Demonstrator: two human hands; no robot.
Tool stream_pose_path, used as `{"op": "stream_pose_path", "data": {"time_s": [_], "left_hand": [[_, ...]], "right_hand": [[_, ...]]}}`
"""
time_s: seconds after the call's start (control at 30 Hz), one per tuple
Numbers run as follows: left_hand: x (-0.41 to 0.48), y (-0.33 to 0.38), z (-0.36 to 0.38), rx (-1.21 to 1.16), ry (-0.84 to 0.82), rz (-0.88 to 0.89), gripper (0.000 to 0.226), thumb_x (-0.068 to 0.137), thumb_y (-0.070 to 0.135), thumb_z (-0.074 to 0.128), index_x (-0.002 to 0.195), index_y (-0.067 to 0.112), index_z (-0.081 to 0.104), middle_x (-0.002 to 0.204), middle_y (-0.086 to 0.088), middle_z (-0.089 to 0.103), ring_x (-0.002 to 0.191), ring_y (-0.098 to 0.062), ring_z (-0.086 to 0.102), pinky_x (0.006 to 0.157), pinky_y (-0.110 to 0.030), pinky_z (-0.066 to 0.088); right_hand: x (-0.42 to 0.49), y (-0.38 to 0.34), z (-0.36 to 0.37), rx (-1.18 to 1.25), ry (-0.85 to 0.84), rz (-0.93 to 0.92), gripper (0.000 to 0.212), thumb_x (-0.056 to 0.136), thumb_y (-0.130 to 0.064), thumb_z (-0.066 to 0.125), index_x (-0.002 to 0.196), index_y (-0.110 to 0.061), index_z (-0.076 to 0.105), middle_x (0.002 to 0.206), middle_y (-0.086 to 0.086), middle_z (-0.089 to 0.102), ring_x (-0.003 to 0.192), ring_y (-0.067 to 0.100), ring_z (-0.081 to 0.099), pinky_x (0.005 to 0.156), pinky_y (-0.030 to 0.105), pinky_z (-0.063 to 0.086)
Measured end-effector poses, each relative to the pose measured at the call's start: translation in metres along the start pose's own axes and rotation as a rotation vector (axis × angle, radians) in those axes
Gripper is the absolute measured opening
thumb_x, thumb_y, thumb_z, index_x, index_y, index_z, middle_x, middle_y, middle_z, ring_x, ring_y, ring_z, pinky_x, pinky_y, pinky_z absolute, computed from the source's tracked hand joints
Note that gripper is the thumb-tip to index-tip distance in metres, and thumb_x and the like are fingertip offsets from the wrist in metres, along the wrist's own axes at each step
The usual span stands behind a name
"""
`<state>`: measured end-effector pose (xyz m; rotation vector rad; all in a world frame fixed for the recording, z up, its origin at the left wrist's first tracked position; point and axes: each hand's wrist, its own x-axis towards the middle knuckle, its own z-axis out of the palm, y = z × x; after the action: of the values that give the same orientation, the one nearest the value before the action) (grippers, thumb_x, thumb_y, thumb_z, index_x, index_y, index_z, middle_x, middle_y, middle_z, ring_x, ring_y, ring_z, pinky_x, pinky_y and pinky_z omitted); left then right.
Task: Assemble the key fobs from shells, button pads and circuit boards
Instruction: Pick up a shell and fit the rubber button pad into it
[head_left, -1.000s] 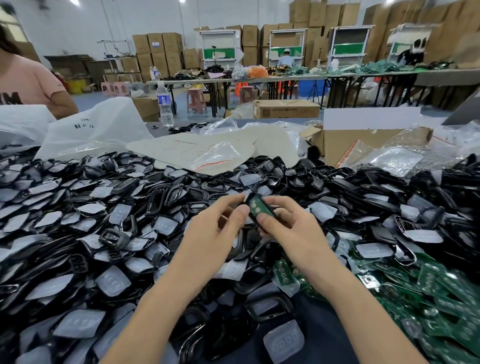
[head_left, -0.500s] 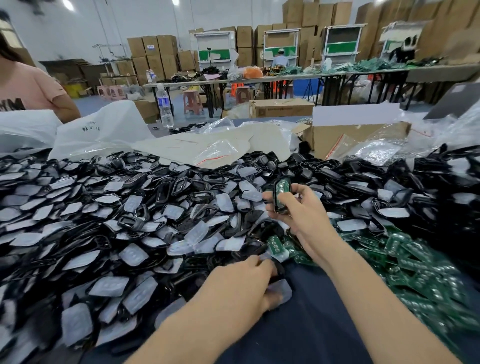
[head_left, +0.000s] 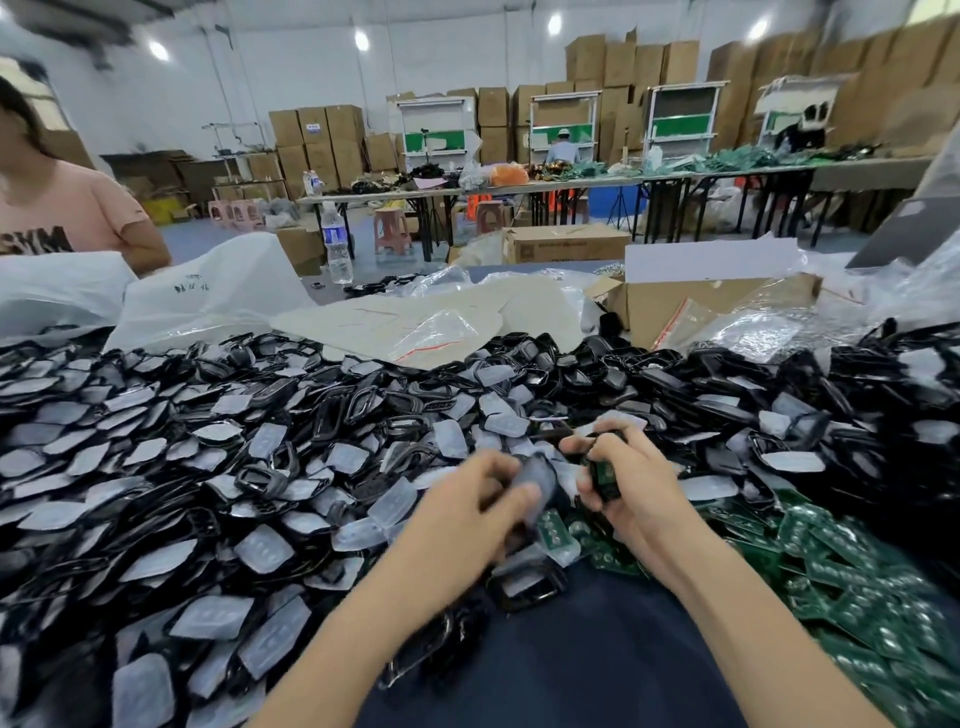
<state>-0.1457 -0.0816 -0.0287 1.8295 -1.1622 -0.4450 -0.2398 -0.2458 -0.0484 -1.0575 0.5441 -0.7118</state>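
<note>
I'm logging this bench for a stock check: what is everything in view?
black plastic shells: many, black, heaped across the table
translucent rubber button pads: many, whitish, mixed among the shells
green circuit boards: many, green, heaped at right
clear water bottle: one, clear, far table edge
open cardboard box: one, brown, behind the heap
white plastic bags: two, white, far left
person in pink shirt: one, far left
dark blue table: one, bare patch nearest
left hand: holds a blurred dark shell piece
right hand: holds a part-built fob, green board showing
</note>
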Motion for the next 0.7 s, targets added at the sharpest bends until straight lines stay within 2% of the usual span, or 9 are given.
{"op": "stream_pose_path", "data": {"time_s": [0.1,0.17,0.23,0.3,0.43,0.53,0.6,0.7], "left_hand": [[0.030,-0.005,-0.003,-0.195,0.166,0.021,0.004,0.098,0.040,0.062,0.098,0.043,0.061,0.067,0.010,0.065,0.052,-0.008,0.056,0.049,-0.022,0.043],[0.044,-0.010,0.002,-0.265,0.191,0.029,0.004,0.097,0.042,0.062,0.098,0.047,0.063,0.065,0.008,0.061,0.053,-0.011,0.054,0.049,-0.027,0.041],[0.051,-0.017,0.008,-0.268,0.202,0.052,0.005,0.097,0.043,0.063,0.101,0.044,0.064,0.062,0.008,0.056,0.052,-0.012,0.049,0.048,-0.029,0.038],[0.053,-0.024,0.012,-0.209,0.232,0.086,0.008,0.096,0.043,0.063,0.102,0.048,0.062,0.059,0.008,0.051,0.050,-0.012,0.046,0.049,-0.031,0.038],[0.053,-0.025,0.010,-0.164,0.283,0.125,0.015,0.093,0.047,0.063,0.098,0.061,0.062,0.058,0.011,0.051,0.051,-0.008,0.046,0.051,-0.023,0.040],[0.051,-0.020,0.006,-0.177,0.286,0.138,0.013,0.086,0.059,0.057,0.095,0.066,0.063,0.058,0.012,0.054,0.052,-0.007,0.047,0.050,-0.020,0.039],[0.047,-0.019,0.006,-0.205,0.264,0.141,0.018,0.088,0.061,0.051,0.100,0.066,0.064,0.056,0.010,0.051,0.051,-0.008,0.046,0.049,-0.022,0.038],[0.042,-0.020,0.009,-0.256,0.209,0.113,0.022,0.098,0.052,0.046,0.109,0.057,0.064,0.058,0.009,0.056,0.053,-0.005,0.052,0.051,-0.020,0.042]], "right_hand": [[0.006,0.002,0.010,-0.089,-0.072,-0.007,0.029,0.094,0.002,0.039,0.108,-0.014,0.058,0.063,0.003,0.068,0.037,0.013,0.040,0.036,0.021,0.029],[0.009,0.002,0.015,-0.135,-0.131,-0.029,0.029,0.101,-0.010,0.041,0.115,-0.021,0.064,0.048,0.003,0.053,0.036,0.014,0.038,0.035,0.022,0.029],[0.009,0.002,0.017,-0.171,-0.180,-0.079,0.025,0.106,-0.028,0.046,0.111,-0.034,0.069,0.046,0.001,0.048,0.037,0.015,0.038,0.036,0.022,0.030],[0.009,0.002,0.017,-0.242,-0.180,-0.137,0.017,0.103,-0.039,0.054,0.105,-0.042,0.070,0.045,0.001,0.048,0.036,0.015,0.038,0.036,0.022,0.031],[0.010,0.001,0.017,-0.305,-0.143,-0.178,0.011,0.097,-0.037,0.065,0.097,-0.047,0.070,0.043,0.006,0.046,0.035,0.015,0.039,0.035,0.020,0.033],[0.007,-0.002,0.017,-0.321,-0.164,-0.168,0.013,0.095,-0.039,0.067,0.097,-0.052,0.068,0.047,0.006,0.050,0.038,0.014,0.045,0.036,0.022,0.036],[0.007,-0.002,0.016,-0.328,-0.147,-0.178,0.011,0.095,-0.038,0.067,0.099,-0.047,0.068,0.048,0.006,0.052,0.039,0.015,0.046,0.037,0.023,0.038],[0.007,-0.001,0.014,-0.321,-0.092,-0.172,0.011,0.096,-0.033,0.066,0.107,-0.035,0.065,0.046,0.008,0.054,0.036,0.016,0.044,0.037,0.023,0.038]]}}
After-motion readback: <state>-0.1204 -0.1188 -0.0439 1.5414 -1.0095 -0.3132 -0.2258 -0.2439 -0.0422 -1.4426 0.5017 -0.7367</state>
